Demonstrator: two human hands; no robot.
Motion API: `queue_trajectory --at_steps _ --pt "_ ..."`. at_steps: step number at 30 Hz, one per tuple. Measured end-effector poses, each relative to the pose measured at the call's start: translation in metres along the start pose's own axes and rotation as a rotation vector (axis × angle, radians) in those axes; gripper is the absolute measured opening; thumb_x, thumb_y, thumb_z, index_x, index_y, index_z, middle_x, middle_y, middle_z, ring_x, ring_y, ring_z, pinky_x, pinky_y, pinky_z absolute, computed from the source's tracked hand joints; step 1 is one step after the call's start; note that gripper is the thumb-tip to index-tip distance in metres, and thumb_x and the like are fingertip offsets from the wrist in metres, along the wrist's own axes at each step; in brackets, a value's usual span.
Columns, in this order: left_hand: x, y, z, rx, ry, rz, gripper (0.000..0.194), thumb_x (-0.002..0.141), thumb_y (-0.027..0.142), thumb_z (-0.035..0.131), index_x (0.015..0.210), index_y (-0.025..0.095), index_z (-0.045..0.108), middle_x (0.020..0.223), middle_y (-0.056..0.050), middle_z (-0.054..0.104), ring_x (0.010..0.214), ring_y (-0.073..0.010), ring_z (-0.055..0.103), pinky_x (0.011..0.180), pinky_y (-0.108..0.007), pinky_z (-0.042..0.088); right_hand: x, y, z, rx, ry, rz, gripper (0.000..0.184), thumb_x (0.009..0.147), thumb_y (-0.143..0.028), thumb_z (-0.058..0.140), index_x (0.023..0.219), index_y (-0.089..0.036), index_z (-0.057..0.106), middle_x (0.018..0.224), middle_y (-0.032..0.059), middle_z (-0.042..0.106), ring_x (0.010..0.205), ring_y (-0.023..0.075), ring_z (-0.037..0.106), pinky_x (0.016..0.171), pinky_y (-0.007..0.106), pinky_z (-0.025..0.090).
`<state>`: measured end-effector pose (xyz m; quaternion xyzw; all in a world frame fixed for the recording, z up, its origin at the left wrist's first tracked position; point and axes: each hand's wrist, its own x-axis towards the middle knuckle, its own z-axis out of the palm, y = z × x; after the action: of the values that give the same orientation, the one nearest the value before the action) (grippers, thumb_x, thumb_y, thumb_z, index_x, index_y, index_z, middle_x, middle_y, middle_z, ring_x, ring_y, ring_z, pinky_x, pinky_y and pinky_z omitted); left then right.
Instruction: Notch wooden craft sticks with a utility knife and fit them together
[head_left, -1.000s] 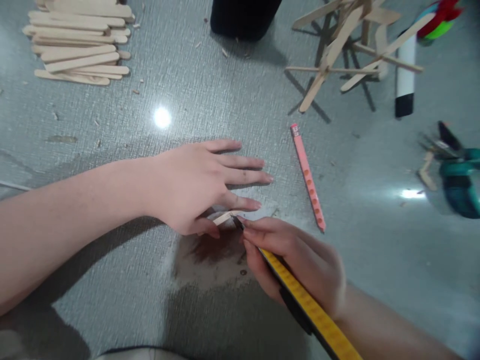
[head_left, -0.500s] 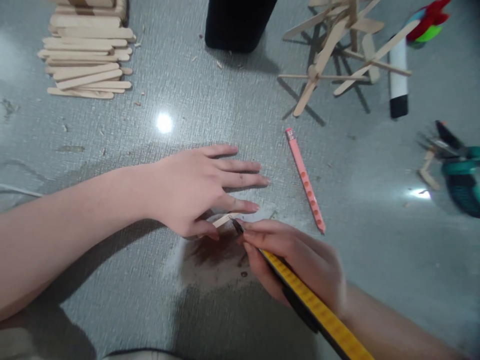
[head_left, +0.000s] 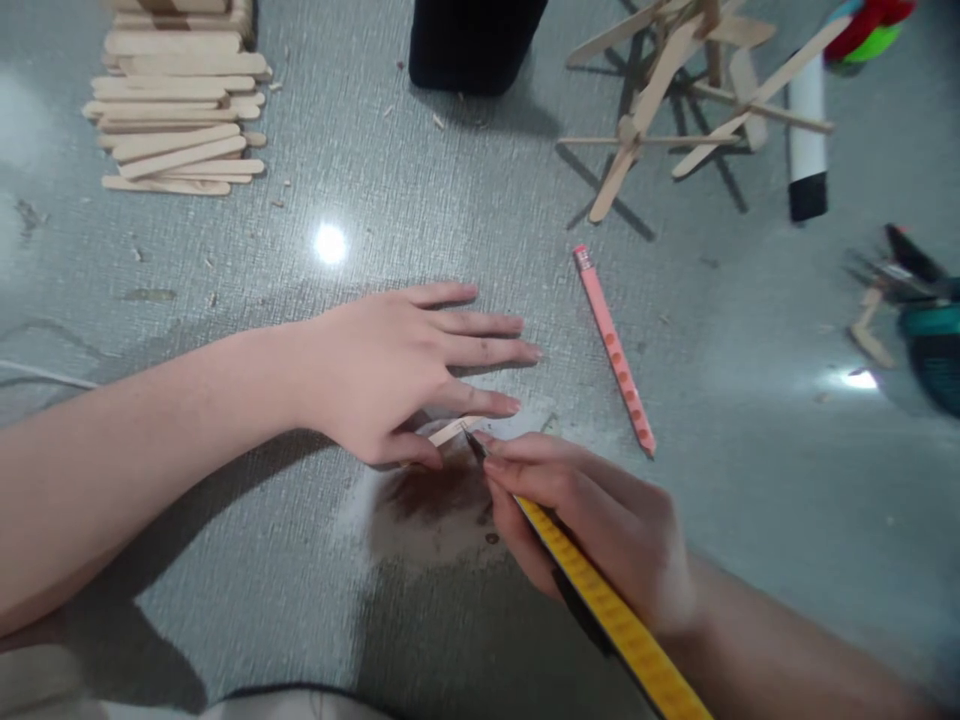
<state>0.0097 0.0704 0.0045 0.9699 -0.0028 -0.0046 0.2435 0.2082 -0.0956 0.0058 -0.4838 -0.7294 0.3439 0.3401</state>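
My left hand [head_left: 409,360] lies palm down on the table, fingers spread, its thumb and index finger holding a small wooden craft stick [head_left: 451,431] against the surface. Part of the stick is hidden beneath that hand. A yellow and black utility knife [head_left: 600,585] is gripped in my right hand [head_left: 577,510], closed around it close to the blade. The blade tip touches or nearly touches the stick between the two hands, over a dark, worn patch. A pink pencil [head_left: 615,350] with an eraser end lies just beyond my right hand.
A pile of craft sticks [head_left: 180,110] lies at the far left. A black container [head_left: 476,40] stands at the back. Toward the back right are a structure of joined sticks [head_left: 660,90] and a white, black-ended marker [head_left: 807,140]. Teal-handled pliers [head_left: 930,330] rest at the right edge.
The whole view has shifted slightly. Both hands keep nearly the same pose, and the knife handle has tilted a little while its tip stays at the stick.
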Motion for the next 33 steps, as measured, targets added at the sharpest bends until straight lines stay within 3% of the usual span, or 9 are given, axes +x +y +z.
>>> queue_trajectory --at_steps 6,9,17,21,27,33 --pt "0.0 -0.0005 0.0004 -0.004 0.013 0.009 0.063 0.089 0.052 0.065 0.146 0.026 0.057 0.166 -0.009 0.039 0.157 -0.0299 0.032 0.131 -0.052 0.017 -0.001 -0.0024 -0.0007 0.336 -0.045 0.36 0.018 0.103 -0.024 0.054 0.092 -0.029 0.068 0.055 -0.0045 0.064 0.043 0.0139 0.059 0.046 0.027 0.052" --pt "0.0006 -0.0006 0.0009 -0.008 0.025 0.013 0.063 0.089 0.052 0.066 0.146 0.026 0.058 0.165 -0.009 0.04 0.156 -0.0305 0.033 0.131 -0.053 0.017 -0.0025 -0.0024 -0.001 0.402 -0.064 0.42 0.017 0.104 -0.033 0.055 0.096 -0.028 0.069 0.054 -0.0038 0.064 0.041 0.0148 0.057 0.044 0.028 0.053" --pt "0.0007 -0.0001 0.0017 -0.048 0.074 0.028 0.064 0.084 0.048 0.073 0.142 0.023 0.063 0.162 -0.011 0.045 0.153 -0.0345 0.039 0.129 -0.054 0.023 0.0013 -0.0028 -0.001 0.168 0.022 0.247 0.009 0.099 -0.023 0.062 0.1 -0.028 0.068 0.078 0.0022 0.077 0.066 0.0192 0.074 0.051 0.028 0.058" --pt "0.001 -0.0006 0.0017 -0.069 0.084 0.024 0.065 0.082 0.047 0.075 0.142 0.023 0.063 0.161 -0.01 0.046 0.152 -0.0352 0.04 0.13 -0.053 0.024 0.0019 -0.0037 0.0008 -0.019 0.101 0.12 0.022 0.092 -0.014 0.066 0.106 -0.031 0.066 0.099 0.0042 0.078 0.081 0.0205 0.077 0.068 0.03 0.064" --pt "0.0018 -0.0012 0.0011 -0.044 0.037 0.01 0.063 0.087 0.051 0.069 0.145 0.027 0.059 0.164 -0.008 0.041 0.156 -0.0314 0.034 0.13 -0.054 0.019 -0.0022 -0.0028 0.0014 -0.076 0.02 0.054 0.027 0.093 -0.008 0.062 0.109 -0.03 0.063 0.084 0.0011 0.074 0.064 0.0152 0.071 0.057 0.026 0.058" --pt "0.0016 -0.0006 0.0002 -0.032 0.009 0.0 0.063 0.088 0.05 0.068 0.146 0.028 0.058 0.166 -0.007 0.039 0.157 -0.0296 0.033 0.131 -0.051 0.017 -0.0049 -0.0013 0.0004 -0.008 0.038 0.073 0.023 0.093 -0.011 0.063 0.105 -0.03 0.067 0.088 0.0014 0.075 0.066 0.0158 0.072 0.058 0.027 0.059"
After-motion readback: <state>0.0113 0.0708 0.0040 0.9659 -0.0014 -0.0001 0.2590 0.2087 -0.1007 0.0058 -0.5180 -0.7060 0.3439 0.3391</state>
